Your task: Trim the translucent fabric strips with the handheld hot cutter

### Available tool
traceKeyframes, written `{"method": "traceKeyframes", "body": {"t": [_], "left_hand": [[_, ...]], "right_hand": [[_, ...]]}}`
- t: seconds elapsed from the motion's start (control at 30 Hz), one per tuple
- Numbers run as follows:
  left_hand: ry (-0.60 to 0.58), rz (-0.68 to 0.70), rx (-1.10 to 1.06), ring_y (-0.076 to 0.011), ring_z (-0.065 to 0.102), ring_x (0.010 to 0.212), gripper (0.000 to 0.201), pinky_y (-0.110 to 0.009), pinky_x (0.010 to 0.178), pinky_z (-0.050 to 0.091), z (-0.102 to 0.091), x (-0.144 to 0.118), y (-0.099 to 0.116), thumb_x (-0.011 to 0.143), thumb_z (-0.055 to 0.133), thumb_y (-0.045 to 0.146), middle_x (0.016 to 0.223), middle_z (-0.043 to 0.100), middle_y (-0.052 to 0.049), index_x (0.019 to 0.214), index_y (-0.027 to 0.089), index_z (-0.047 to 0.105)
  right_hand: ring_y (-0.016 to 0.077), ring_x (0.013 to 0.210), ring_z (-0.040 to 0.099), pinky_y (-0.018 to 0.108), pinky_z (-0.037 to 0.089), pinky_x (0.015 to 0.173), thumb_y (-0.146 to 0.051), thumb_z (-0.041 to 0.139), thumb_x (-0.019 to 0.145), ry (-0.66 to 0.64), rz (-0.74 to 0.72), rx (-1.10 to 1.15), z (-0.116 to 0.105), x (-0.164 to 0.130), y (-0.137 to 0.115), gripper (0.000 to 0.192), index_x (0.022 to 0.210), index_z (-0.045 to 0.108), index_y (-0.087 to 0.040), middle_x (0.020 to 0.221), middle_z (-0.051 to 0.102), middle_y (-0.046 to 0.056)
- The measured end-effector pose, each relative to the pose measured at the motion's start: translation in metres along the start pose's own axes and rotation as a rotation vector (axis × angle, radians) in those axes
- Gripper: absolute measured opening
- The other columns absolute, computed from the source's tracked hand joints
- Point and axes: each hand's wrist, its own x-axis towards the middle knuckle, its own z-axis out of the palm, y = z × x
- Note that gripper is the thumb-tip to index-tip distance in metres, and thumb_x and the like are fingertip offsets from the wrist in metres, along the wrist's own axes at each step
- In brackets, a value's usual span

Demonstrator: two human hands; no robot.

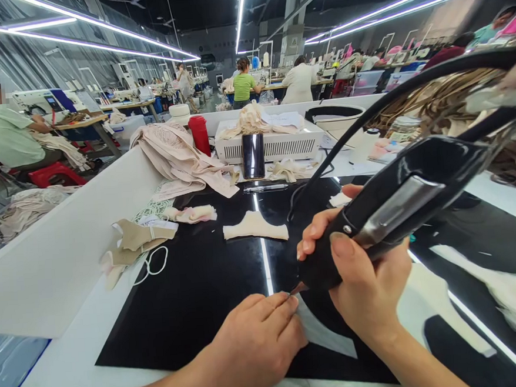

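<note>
My right hand (361, 280) grips a black handheld electric tool (400, 201) with a metal plate on its side and a black cable running up and right. Its tip points down at the glossy black work surface (194, 292), close to my left fingertips. My left hand (255, 341) lies flat on the surface, fingers pressing the edge of a thin pale fabric piece (325, 333). A beige cut fabric piece (255, 226) lies farther back at the centre.
Beige fabric pieces (133, 243) and elastic sit at left. A fabric heap (180, 155), red bottle (200, 135), white basket (272, 139), dark phone (253, 155) and pen (264, 188) stand behind. Other people sit at distant tables and at far left.
</note>
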Motion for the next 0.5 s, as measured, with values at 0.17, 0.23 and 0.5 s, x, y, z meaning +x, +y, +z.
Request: {"method": "traceKeyframes", "body": {"t": [0.17,0.23,0.5], "left_hand": [[0.021,-0.014,-0.004,-0.0178,0.077,0.111,0.022,-0.031,0.092,0.062,0.0,-0.0001,-0.0003,0.114,0.053,0.018,0.117,0.083,-0.004,0.104,0.014,0.071],[0.029,-0.017,0.0,-0.017,0.077,0.107,0.021,-0.031,0.091,0.061,-0.0006,0.0005,-0.0004,0.114,0.053,0.018,0.115,0.083,-0.003,0.103,0.014,0.071],[0.033,-0.026,-0.003,-0.0162,0.076,0.104,0.021,-0.031,0.089,0.061,0.0019,0.0002,0.0005,0.114,0.054,0.018,0.111,0.082,-0.002,0.1,0.015,0.07]], "right_hand": [[0.0151,0.06,0.064,0.03,0.058,0.052,-0.04,0.085,0.093,0.009,0.024,0.035,0.0015,0.0024,-0.0013,0.047,0.133,0.06,-0.032,0.084,0.069,-0.004],[0.0149,0.059,0.064,0.03,0.059,0.052,-0.042,0.086,0.092,0.019,0.028,0.045,0.0034,0.0029,-0.0019,0.049,0.132,0.06,-0.032,0.085,0.069,-0.004],[0.0156,0.061,0.065,0.031,0.058,0.055,-0.041,0.082,0.095,-0.003,0.009,0.012,0.0059,0.0009,0.0034,0.048,0.135,0.057,-0.031,0.086,0.068,-0.004]]}}
